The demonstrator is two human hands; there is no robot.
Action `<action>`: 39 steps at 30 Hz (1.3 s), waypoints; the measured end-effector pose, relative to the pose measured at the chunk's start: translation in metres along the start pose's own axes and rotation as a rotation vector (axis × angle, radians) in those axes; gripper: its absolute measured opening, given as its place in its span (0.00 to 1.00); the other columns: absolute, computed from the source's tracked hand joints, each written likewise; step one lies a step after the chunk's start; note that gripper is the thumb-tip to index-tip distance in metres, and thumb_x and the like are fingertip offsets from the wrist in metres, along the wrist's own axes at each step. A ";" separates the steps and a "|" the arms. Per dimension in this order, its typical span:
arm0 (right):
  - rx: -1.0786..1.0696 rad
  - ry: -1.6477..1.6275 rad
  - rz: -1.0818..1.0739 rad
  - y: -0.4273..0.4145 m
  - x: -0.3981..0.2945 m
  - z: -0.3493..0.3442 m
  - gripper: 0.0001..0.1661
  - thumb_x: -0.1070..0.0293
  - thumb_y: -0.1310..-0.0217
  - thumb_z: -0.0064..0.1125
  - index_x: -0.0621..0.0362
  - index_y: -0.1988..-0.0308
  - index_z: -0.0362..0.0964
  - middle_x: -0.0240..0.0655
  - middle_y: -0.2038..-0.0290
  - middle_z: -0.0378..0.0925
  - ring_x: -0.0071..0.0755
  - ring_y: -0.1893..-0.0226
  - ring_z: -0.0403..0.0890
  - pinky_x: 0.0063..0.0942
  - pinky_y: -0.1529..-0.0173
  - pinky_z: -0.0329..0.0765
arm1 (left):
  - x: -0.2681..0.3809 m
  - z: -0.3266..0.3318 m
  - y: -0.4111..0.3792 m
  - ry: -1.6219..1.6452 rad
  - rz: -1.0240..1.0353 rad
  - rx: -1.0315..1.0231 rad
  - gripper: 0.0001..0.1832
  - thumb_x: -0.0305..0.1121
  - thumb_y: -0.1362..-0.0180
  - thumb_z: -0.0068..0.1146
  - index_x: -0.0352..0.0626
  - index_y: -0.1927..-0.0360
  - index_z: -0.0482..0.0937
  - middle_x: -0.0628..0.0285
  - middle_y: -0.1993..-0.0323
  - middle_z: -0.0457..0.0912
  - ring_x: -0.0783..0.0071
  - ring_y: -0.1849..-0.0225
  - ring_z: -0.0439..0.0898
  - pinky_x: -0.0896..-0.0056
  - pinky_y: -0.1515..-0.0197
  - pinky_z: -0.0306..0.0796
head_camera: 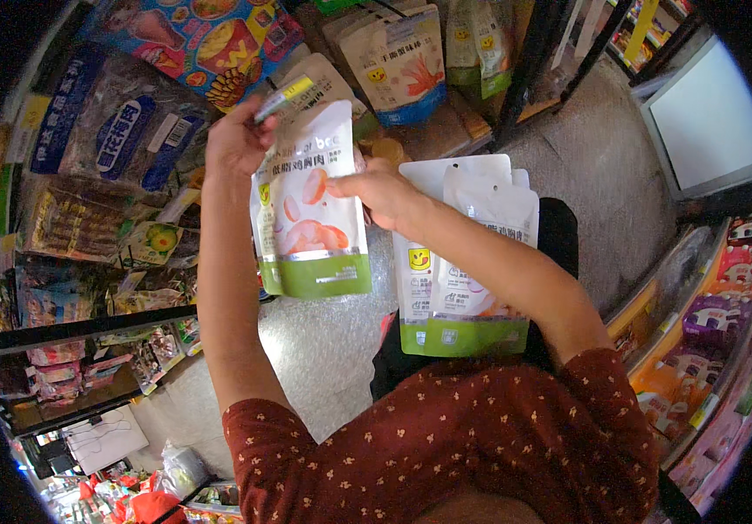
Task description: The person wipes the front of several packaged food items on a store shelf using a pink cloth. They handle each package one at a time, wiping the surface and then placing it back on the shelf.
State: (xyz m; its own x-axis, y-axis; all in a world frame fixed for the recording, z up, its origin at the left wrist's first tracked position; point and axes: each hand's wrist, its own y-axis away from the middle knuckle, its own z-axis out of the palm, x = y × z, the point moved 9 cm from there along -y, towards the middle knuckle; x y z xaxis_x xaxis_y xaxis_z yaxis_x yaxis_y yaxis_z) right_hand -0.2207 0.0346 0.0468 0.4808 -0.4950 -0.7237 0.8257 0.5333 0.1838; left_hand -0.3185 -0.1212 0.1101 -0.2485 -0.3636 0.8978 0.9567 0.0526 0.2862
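Note:
My right hand [385, 190] grips the right side of a white and green snack pouch [313, 223], thumb across its front. The pouch hangs upright below a shelf hook. My left hand [243, 137] is at the hook's tip, its fingers curled by a yellow-edged price tag [294, 92]; whether it also holds the pouch's top cannot be told. A similar pouch [330, 72] hangs just behind. More white and green pouches [480, 262] lie overlapped in front of my body, partly under my right forearm; what supports them is hidden.
Pouches with blue bases [402, 72] and further green-based ones [480, 46] hang beyond. Packaged snacks [133, 131] fill the shelves on the left. A dark shelf edge [120, 324] runs below them. Boxed goods [710, 321] line a shelf at right, and a white panel [710, 118] stands behind.

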 end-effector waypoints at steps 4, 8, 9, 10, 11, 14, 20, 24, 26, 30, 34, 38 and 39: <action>0.093 0.102 -0.039 -0.006 -0.022 -0.007 0.22 0.79 0.53 0.55 0.67 0.54 0.67 0.42 0.60 0.75 0.36 0.61 0.78 0.31 0.57 0.75 | -0.002 0.012 0.008 0.277 -0.094 -0.104 0.09 0.30 0.43 0.47 0.34 0.63 0.66 0.44 0.66 0.74 0.65 0.75 0.76 0.75 0.78 0.70; 0.141 0.163 0.017 -0.009 -0.029 -0.011 0.19 0.80 0.54 0.55 0.71 0.57 0.69 0.45 0.62 0.76 0.36 0.64 0.79 0.30 0.58 0.76 | 0.000 0.011 0.009 0.364 -0.128 -0.217 0.14 0.31 0.42 0.47 0.29 0.60 0.66 0.39 0.64 0.73 0.63 0.72 0.77 0.73 0.74 0.73; 0.124 0.164 -0.005 -0.013 -0.028 -0.013 0.19 0.80 0.54 0.55 0.72 0.57 0.69 0.46 0.62 0.76 0.36 0.64 0.79 0.30 0.58 0.76 | 0.001 0.015 0.008 0.361 -0.118 -0.250 0.15 0.32 0.42 0.47 0.27 0.60 0.66 0.38 0.64 0.73 0.62 0.71 0.77 0.73 0.73 0.73; 0.106 0.164 -0.026 -0.019 -0.025 -0.017 0.19 0.81 0.54 0.54 0.72 0.57 0.69 0.46 0.61 0.75 0.37 0.64 0.79 0.30 0.58 0.76 | 0.002 0.019 0.008 0.359 -0.108 -0.283 0.16 0.33 0.42 0.47 0.26 0.59 0.65 0.37 0.63 0.72 0.62 0.71 0.77 0.73 0.73 0.73; 0.088 0.165 -0.047 -0.025 -0.024 -0.019 0.19 0.82 0.54 0.54 0.72 0.57 0.69 0.47 0.61 0.75 0.37 0.64 0.79 0.30 0.58 0.76 | 0.002 0.022 0.008 0.357 -0.098 -0.314 0.17 0.33 0.42 0.47 0.25 0.59 0.65 0.36 0.63 0.72 0.62 0.71 0.77 0.73 0.72 0.73; 0.080 0.137 -0.107 -0.032 -0.029 -0.016 0.19 0.83 0.53 0.52 0.72 0.56 0.68 0.47 0.61 0.75 0.39 0.63 0.79 0.31 0.58 0.76 | 0.000 0.017 0.008 0.333 -0.092 -0.276 0.18 0.34 0.41 0.46 0.24 0.59 0.65 0.35 0.62 0.72 0.61 0.71 0.77 0.72 0.73 0.72; 0.212 0.109 -0.084 -0.040 -0.036 -0.025 0.19 0.83 0.53 0.52 0.72 0.56 0.68 0.46 0.60 0.75 0.39 0.63 0.79 0.31 0.57 0.76 | 0.001 0.013 0.010 0.327 -0.063 -0.233 0.17 0.32 0.41 0.45 0.25 0.57 0.64 0.38 0.61 0.73 0.60 0.70 0.77 0.71 0.71 0.72; 0.263 0.184 -0.097 -0.051 -0.033 -0.038 0.18 0.82 0.53 0.53 0.70 0.57 0.68 0.45 0.61 0.76 0.36 0.63 0.79 0.30 0.58 0.77 | -0.001 0.008 0.010 0.313 -0.016 -0.201 0.16 0.32 0.41 0.44 0.29 0.56 0.64 0.41 0.60 0.73 0.59 0.69 0.77 0.71 0.71 0.72; 0.305 0.163 -0.095 -0.055 -0.027 -0.045 0.16 0.83 0.56 0.54 0.69 0.61 0.71 0.43 0.65 0.77 0.37 0.66 0.79 0.32 0.62 0.76 | -0.002 0.009 0.009 0.290 0.004 -0.193 0.15 0.33 0.41 0.43 0.31 0.56 0.64 0.43 0.61 0.74 0.59 0.69 0.77 0.71 0.71 0.72; 0.278 -0.014 -0.061 -0.053 -0.021 -0.040 0.16 0.84 0.59 0.54 0.69 0.63 0.72 0.44 0.66 0.77 0.38 0.68 0.79 0.32 0.65 0.76 | -0.007 -0.003 0.002 0.329 -0.030 -0.183 0.13 0.34 0.40 0.43 0.33 0.57 0.66 0.45 0.63 0.74 0.58 0.69 0.77 0.69 0.70 0.74; 0.281 0.106 -0.093 -0.059 -0.026 -0.043 0.15 0.79 0.52 0.55 0.70 0.59 0.70 0.46 0.64 0.76 0.37 0.65 0.80 0.31 0.62 0.77 | -0.012 -0.004 -0.004 0.343 -0.033 -0.261 0.14 0.36 0.39 0.42 0.35 0.57 0.65 0.47 0.61 0.74 0.55 0.66 0.76 0.66 0.68 0.74; 0.334 0.136 -0.079 -0.052 -0.033 -0.046 0.13 0.76 0.50 0.57 0.71 0.62 0.70 0.46 0.66 0.77 0.37 0.67 0.80 0.31 0.64 0.78 | -0.021 0.004 -0.001 0.380 -0.023 -0.194 0.19 0.43 0.37 0.36 0.36 0.53 0.63 0.50 0.55 0.71 0.53 0.58 0.73 0.61 0.63 0.73; 0.355 0.133 -0.074 -0.050 -0.034 -0.050 0.13 0.74 0.50 0.58 0.71 0.63 0.70 0.46 0.66 0.77 0.36 0.67 0.80 0.31 0.64 0.78 | -0.021 0.009 0.001 0.369 0.011 -0.187 0.21 0.44 0.37 0.34 0.37 0.51 0.62 0.50 0.53 0.69 0.53 0.56 0.71 0.59 0.61 0.71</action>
State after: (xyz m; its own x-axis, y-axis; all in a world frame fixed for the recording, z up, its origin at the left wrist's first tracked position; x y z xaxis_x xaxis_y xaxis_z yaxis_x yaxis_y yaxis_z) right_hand -0.2931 0.0585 0.0289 0.3931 -0.4170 -0.8195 0.9186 0.2175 0.3300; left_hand -0.3136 -0.1056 0.0947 -0.1998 -0.6749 0.7104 0.9785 -0.0989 0.1812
